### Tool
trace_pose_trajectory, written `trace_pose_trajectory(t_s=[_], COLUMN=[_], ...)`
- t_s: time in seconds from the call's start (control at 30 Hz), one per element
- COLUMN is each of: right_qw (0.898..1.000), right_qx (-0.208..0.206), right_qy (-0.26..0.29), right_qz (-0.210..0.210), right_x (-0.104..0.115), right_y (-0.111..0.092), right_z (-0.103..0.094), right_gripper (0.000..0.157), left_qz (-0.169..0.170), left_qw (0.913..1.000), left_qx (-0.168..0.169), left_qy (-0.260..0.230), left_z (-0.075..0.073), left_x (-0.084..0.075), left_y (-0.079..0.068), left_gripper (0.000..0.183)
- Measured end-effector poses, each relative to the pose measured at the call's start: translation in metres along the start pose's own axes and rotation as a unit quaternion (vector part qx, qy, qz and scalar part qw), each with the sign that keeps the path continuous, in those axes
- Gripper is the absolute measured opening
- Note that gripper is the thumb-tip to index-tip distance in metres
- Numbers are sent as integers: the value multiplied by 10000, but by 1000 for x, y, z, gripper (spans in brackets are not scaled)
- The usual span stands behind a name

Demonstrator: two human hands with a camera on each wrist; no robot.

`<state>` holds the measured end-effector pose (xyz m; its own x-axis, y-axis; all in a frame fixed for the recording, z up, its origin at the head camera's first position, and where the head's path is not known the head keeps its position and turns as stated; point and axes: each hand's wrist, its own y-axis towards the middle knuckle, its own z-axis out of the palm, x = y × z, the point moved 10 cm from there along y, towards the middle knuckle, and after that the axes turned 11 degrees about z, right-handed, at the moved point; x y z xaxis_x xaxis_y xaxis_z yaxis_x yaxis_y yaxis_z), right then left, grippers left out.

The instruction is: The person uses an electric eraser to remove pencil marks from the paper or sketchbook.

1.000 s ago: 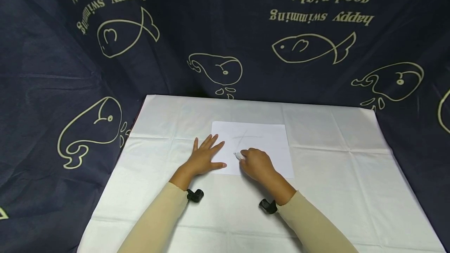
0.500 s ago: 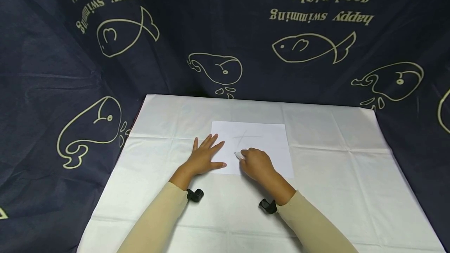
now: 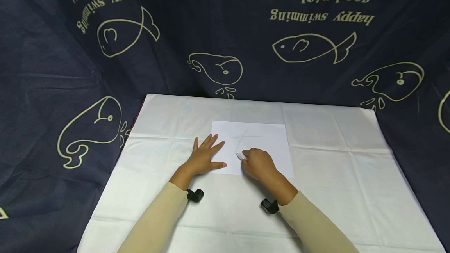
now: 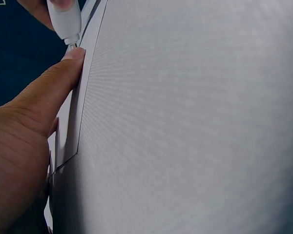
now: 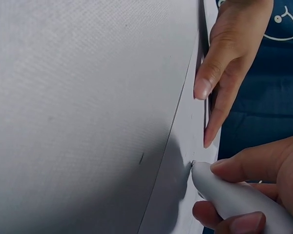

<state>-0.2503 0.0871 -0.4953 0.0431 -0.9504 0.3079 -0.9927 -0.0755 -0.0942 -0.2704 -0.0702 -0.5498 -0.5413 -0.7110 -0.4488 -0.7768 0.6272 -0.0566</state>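
Observation:
A white sheet of paper [image 3: 275, 139] lies on the table, with two faint grey lines crossing on it. My left hand [image 3: 201, 161] rests flat on the paper's left side, fingers spread and thumb pointing right. In my right hand [image 3: 259, 165] is a thick white pen-shaped tool [image 5: 234, 195], gripped between thumb and fingers; its exact kind is unclear. Its narrow tip is at the paper near the lower end of the slanted line, right of my left thumb. In the left wrist view the tool [image 4: 67, 22] appears behind the left thumb [image 4: 53, 83].
A creased white cloth [image 3: 334, 175] covers the table around the paper. Behind and to the left hangs a dark blue curtain [image 3: 211, 18] printed with pale fish, whales and lettering. Each wrist carries a small black camera [image 3: 195, 195].
My right hand and the white tool have shifted very slightly to the right over the paper. The left hand and the sheet stay in place.

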Motion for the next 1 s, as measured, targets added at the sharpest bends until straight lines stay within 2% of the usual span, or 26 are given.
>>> trace_pose_trajectory(t_s=[0.37,0.6,0.8,1.0], right_qw=[10000,10000,9998,9999], right_qx=[-34,27,-50,23], right_qy=[64,-18,-32,-100], right_qz=[-25,-28,-171,-82], right_x=[0,0,5,2], right_y=[1,0,3,2], right_z=[-1,-2,-2,-1], right_gripper=[31,31,31,30], left_qz=[-34,3,-40,-30], left_qw=[10000,9999,10000,10000], left_qx=[17,-107,-12,3], left_qy=[6,-37,12,-5], left_z=[0,-3,0,0], left_x=[-1,-2,0,0], left_y=[-1,-1,-1,-1], left_gripper=[87,85,87,87])
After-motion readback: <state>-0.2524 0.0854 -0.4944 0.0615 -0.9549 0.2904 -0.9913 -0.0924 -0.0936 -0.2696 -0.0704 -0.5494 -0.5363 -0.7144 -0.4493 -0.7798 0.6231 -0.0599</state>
